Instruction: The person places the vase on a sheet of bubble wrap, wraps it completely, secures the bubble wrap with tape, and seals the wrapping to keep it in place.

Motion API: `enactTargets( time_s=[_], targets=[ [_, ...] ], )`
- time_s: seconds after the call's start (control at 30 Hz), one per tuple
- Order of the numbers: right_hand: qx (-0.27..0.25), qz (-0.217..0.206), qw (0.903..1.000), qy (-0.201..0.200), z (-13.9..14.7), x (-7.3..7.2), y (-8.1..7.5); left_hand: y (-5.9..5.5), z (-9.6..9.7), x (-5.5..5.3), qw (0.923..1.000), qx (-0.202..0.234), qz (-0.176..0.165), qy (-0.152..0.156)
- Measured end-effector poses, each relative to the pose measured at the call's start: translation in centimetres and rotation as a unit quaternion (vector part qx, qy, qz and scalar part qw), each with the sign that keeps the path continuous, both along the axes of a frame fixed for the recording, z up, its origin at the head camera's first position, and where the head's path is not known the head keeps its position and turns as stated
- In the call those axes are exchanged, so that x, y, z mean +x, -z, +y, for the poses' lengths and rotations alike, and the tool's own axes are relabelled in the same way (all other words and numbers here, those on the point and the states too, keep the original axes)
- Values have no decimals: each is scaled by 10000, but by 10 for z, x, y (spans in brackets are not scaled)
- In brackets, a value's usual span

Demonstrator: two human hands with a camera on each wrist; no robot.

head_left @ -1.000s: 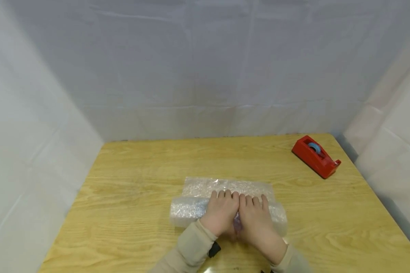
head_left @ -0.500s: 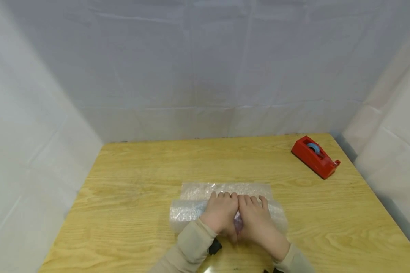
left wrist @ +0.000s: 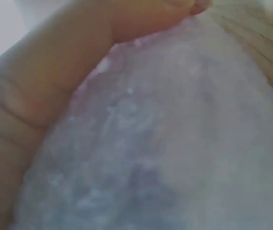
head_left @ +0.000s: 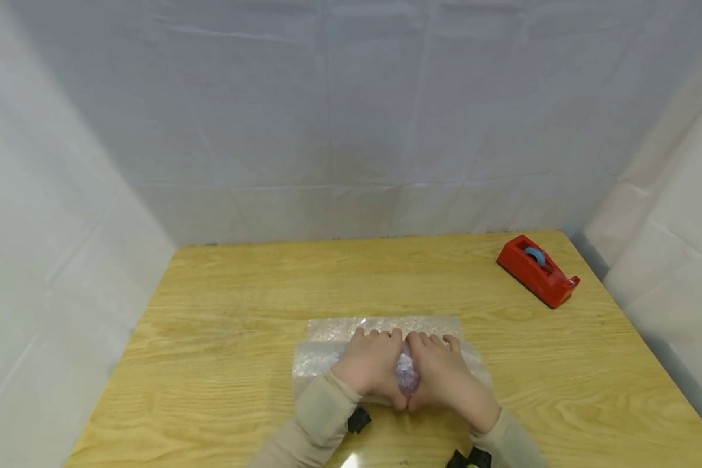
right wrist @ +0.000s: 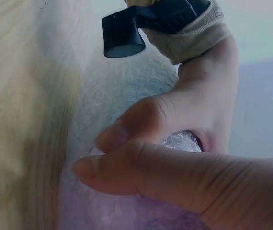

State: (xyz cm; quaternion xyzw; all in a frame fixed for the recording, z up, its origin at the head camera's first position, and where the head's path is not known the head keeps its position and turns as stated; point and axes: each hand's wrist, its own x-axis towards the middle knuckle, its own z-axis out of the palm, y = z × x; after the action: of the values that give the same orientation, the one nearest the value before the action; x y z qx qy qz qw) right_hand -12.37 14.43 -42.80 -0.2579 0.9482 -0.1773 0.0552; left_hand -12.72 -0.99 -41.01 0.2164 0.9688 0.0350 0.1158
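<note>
A roll of clear bubble wrap [head_left: 316, 361] lies crosswise at the front of the table, with a flat end [head_left: 386, 323] spread out behind it. Something purple and bluish shows through the layers between the hands; its kind is hidden. My left hand [head_left: 371, 364] grips the roll left of its middle, fingers over the top and thumb on the near side. Close beside it, my right hand [head_left: 441, 374] holds the roll the same way. The right wrist view has both thumbs side by side on the bubble wrap [right wrist: 93, 91]. Blurred bubble wrap [left wrist: 199, 120] fills the left wrist view.
A red tape dispenser [head_left: 538, 272] with a blue-cored roll stands at the back right of the wooden table [head_left: 222, 312]. White sheeting [head_left: 339, 117] encloses the back and both sides. A black wrist camera [right wrist: 122, 36] is strapped at the left sleeve.
The flat end behind the roll has slid slightly toward me and shows less. Both hands keep their hold, the gap between them has widened, and more purple shows there.
</note>
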Motion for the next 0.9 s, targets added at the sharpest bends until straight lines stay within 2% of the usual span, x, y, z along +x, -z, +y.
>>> enactTargets(
  time_s=[0.1,0.23,0.43,0.53,0.7,0.9],
  targets=[
    [42,-130,9999,-29,0,-3,-1,2,1,3,9986,-360,371,114],
    [166,-355,9992,-64,-1,-10,-3,4,4,10,9924,-680,1004,212],
    [287,-850,9958,-165,-3,-21,-4,14,5,18,9738,-879,2094,77],
    [290,-1116,9931,-215,-3,-24,-5,18,5,20,9671,-870,2392,8],
    [252,-1290,9909,-290,-2,-29,-5,21,5,20,9626,-860,2567,74],
    [218,-1289,9911,-239,-2,-30,-5,22,4,16,9678,-660,2429,81]
  ],
)
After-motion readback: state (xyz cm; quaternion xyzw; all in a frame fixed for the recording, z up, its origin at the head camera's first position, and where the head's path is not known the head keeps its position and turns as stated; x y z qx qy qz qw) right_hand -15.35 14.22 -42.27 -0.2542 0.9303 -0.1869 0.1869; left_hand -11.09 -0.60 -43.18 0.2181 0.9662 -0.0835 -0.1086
